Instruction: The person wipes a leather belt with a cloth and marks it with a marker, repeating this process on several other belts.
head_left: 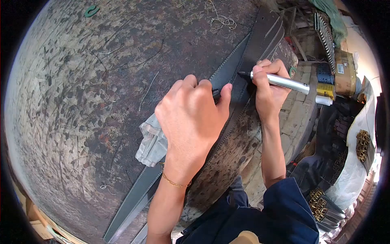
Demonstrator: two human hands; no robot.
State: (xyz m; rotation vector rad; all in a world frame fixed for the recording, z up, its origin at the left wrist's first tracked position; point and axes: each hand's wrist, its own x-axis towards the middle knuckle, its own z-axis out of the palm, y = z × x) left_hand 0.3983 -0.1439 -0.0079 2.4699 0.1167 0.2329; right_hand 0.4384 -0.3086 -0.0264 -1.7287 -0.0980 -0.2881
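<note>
My right hand (270, 87) grips a silver marker (286, 83), its black tip pointing left onto a dark strap (254, 51) with light stitching along its edges. My left hand (193, 114) lies over the straps with its fingers curled. Between its thumb and forefinger shows a small black cap (216, 94); the rest of it is hidden. Beneath that hand, a grey crumpled cloth (152, 142) sticks out to the left. Further stitched straps (134, 205) run diagonally toward the lower left.
The worn, spotted work surface (81, 101) carries a green C-shaped piece (92, 11) and tangled string (222, 22). At right are a cardboard box (345, 71), a white roll (323, 100), and bundles of straps with brass-coloured buckles (318, 205).
</note>
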